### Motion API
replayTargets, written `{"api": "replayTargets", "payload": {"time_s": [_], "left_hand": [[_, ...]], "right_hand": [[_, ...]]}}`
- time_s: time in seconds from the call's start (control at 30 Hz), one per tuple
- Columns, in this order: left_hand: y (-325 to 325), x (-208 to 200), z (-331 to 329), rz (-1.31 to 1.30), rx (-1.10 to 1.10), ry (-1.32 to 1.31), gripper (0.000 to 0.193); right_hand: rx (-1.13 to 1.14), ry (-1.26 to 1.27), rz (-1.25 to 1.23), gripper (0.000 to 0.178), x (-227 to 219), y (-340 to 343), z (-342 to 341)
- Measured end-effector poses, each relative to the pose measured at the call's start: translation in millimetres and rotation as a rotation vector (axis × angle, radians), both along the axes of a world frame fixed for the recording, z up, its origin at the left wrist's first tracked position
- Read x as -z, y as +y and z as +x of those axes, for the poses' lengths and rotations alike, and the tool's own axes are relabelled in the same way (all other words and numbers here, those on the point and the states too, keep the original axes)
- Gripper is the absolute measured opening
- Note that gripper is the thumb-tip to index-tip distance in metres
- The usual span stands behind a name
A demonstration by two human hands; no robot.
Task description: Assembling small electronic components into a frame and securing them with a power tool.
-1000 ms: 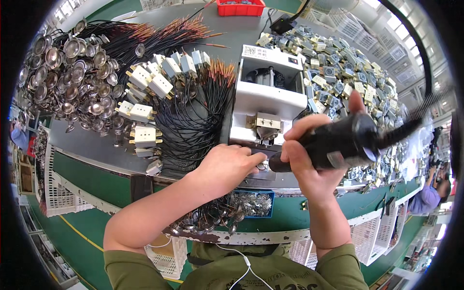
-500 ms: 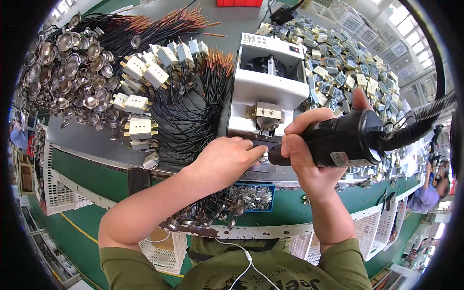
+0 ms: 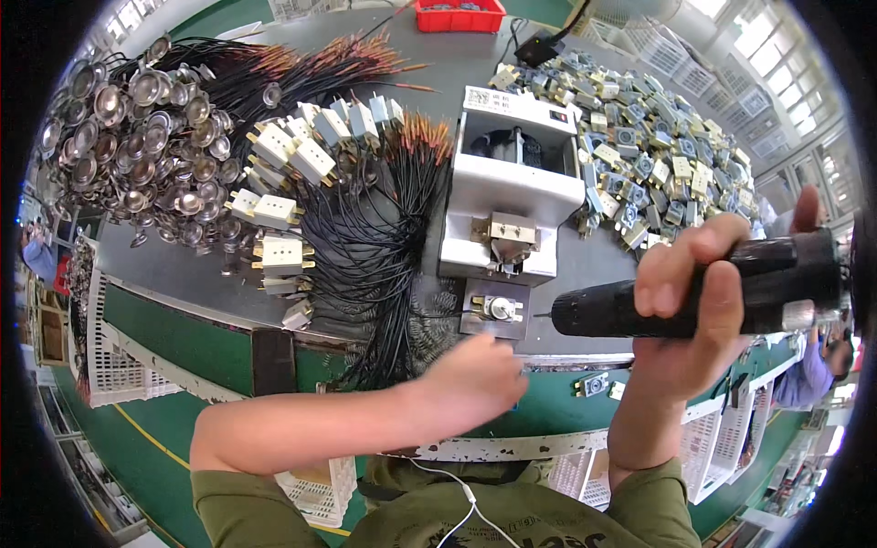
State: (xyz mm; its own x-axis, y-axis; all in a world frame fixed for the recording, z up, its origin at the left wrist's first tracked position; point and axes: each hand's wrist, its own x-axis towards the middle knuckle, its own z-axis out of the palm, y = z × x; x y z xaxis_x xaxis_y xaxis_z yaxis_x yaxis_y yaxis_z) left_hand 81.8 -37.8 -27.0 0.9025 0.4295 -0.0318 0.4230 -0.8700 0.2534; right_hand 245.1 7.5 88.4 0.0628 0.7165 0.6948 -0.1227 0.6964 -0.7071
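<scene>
My right hand (image 3: 690, 288) is wrapped around a black electric screwdriver (image 3: 603, 309), held level with its thin bit pointing left. The bit's tip is apart from a small switch-like part (image 3: 501, 309), which sits on a metal plate fixture (image 3: 475, 321) in front of the white machine (image 3: 512, 196). A thin black wire runs from that part to the left. My left hand (image 3: 470, 384) is just below the fixture at the table's front edge, smeared by motion. Its fingers look curled, but whether they hold anything is hidden.
Bundled black wires (image 3: 365, 256) with copper-coloured ends lie left of the machine, beside cream switch blocks (image 3: 274, 210) and heaped round metal caps (image 3: 137, 137). A large pile of grey and cream switches (image 3: 649, 137) covers the back right. A red bin (image 3: 461, 16) stands at the back.
My right hand has drawn the screwdriver rightward, off the part on the fixture. My left hand has left the part and come down toward the table's front edge, over the blue tray.
</scene>
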Motion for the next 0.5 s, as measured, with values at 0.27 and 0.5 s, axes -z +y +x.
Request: {"api": "replayTargets", "payload": {"time_s": [0.27, 0.5], "left_hand": [[-13.2, 20.0, 5.6, 0.093, -0.017, -0.152, 0.005], [-6.2, 16.0, 1.3, -0.026, -0.041, -0.189, 0.01]], "right_hand": [[0.059, 0.09, -0.005, 0.092, 14.4, 20.8, -26.5], [-0.008, 0.152, -0.022, 0.106, 32.5, 34.5, -30.3]]}}
